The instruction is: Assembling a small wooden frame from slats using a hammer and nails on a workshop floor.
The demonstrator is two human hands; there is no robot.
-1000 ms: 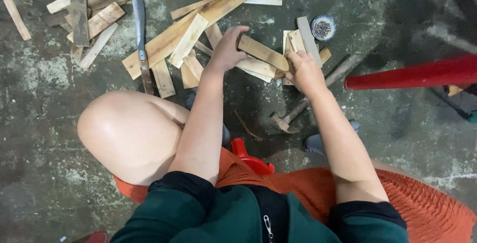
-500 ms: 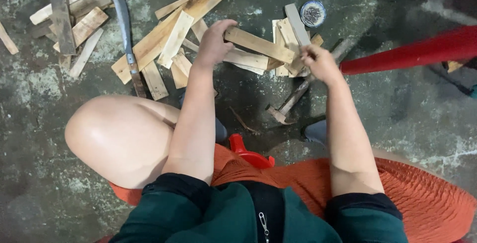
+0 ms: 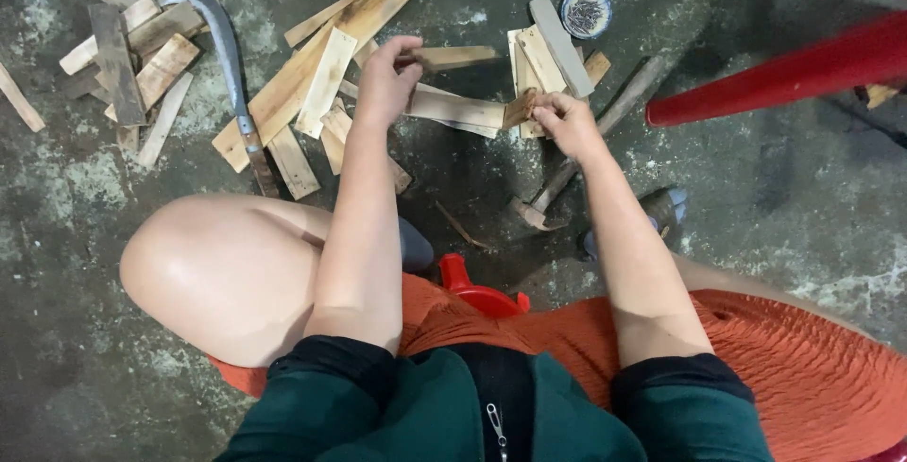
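Hands busy sorting scrap: left hand point(image 3: 387, 79) pinches a flat pale wooden slat point(image 3: 453, 56), right hand point(image 3: 565, 122) grips a small brown wood chip point(image 3: 521, 109), both just above the wooden-handled hammer point(image 3: 567, 174). Probably lining them up next.

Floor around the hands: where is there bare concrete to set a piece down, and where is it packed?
Bare floor lies between the forearms, bordered by the hammer and long plank. More lies below the sickle. Crowded: the slat heap by the left hand and right hand.
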